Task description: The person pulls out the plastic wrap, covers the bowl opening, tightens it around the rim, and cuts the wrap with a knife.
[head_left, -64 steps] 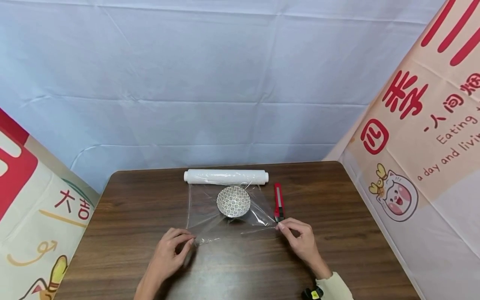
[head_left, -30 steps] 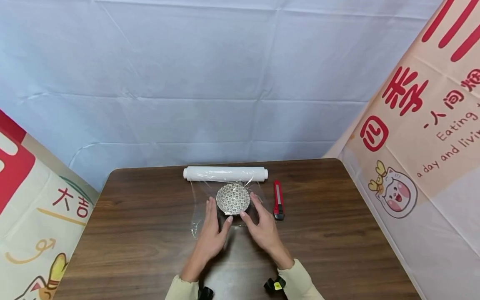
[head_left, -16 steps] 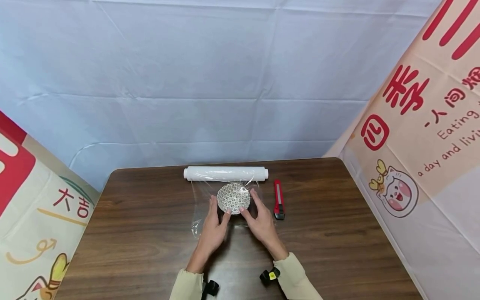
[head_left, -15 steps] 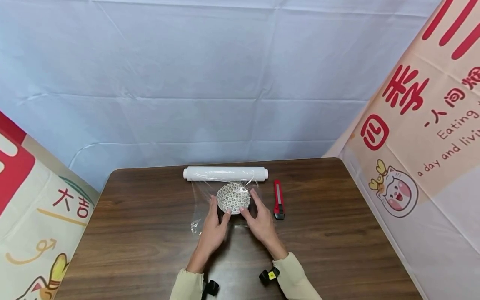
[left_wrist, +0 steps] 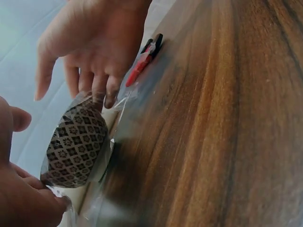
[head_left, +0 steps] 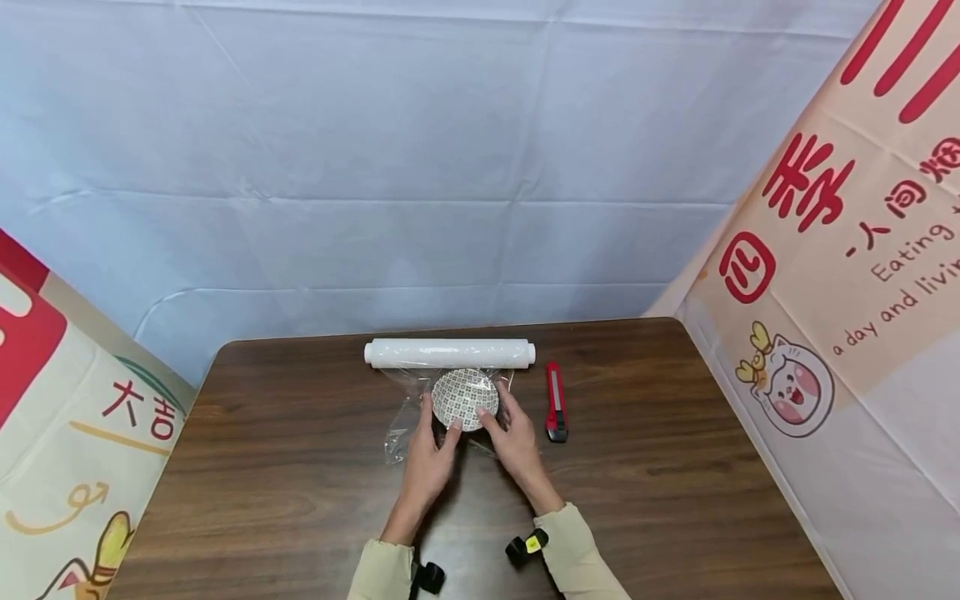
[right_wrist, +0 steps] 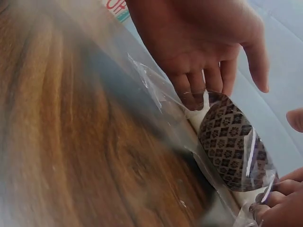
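Observation:
A small patterned bowl [head_left: 465,400] stands mid-table under clear cling film [head_left: 401,437], which runs toward me from a white roll [head_left: 450,353]. My left hand [head_left: 427,468] lies along the bowl's left side, fingers pressing film against it. On the other side, my right hand [head_left: 517,446] presses the film in the same way. Both thumbs are spread from the fingers, over the near rim in the head view. Each wrist view shows the opposite hand's fingertips at the film beside the bowl [left_wrist: 78,146]. Film bunches by the left fingertips [right_wrist: 258,213].
To the right of the roll lies a red box cutter [head_left: 556,402]. The brown wooden table [head_left: 285,467] has a pale cloth backdrop [head_left: 375,167] behind it and printed banners [head_left: 825,275] at the sides.
Earlier my hands held the film's near corners, then moved in to the bowl's sides. Since half a second ago, the film has drawn in and wrinkled around the bowl.

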The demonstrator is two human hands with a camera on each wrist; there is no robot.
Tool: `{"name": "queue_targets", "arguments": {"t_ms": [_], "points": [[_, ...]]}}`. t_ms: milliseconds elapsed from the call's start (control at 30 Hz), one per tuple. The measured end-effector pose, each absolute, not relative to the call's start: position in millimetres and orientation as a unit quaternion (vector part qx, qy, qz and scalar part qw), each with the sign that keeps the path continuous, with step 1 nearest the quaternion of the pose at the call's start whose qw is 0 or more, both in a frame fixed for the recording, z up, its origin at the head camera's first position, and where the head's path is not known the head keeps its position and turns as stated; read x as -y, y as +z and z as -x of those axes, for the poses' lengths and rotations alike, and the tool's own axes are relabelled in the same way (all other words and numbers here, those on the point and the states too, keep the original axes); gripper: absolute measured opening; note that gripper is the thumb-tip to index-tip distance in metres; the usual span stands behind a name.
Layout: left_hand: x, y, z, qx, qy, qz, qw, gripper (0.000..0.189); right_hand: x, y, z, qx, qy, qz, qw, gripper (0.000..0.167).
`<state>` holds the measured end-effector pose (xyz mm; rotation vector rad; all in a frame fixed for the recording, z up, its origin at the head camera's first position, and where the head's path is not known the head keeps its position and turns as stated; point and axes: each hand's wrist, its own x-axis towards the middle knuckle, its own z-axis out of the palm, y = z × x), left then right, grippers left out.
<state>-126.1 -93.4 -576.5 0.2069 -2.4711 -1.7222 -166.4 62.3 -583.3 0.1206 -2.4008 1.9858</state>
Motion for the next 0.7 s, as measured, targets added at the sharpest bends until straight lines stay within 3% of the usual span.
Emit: {"name": "queue_targets", "arguments": {"t_ms": [700], "points": [[78, -583, 130, 0.742, -0.659, -0.090, 0.084, 0.086, -47, -586, 170, 0.715, 0.699, 0.001, 0.013, 0.071]]}}
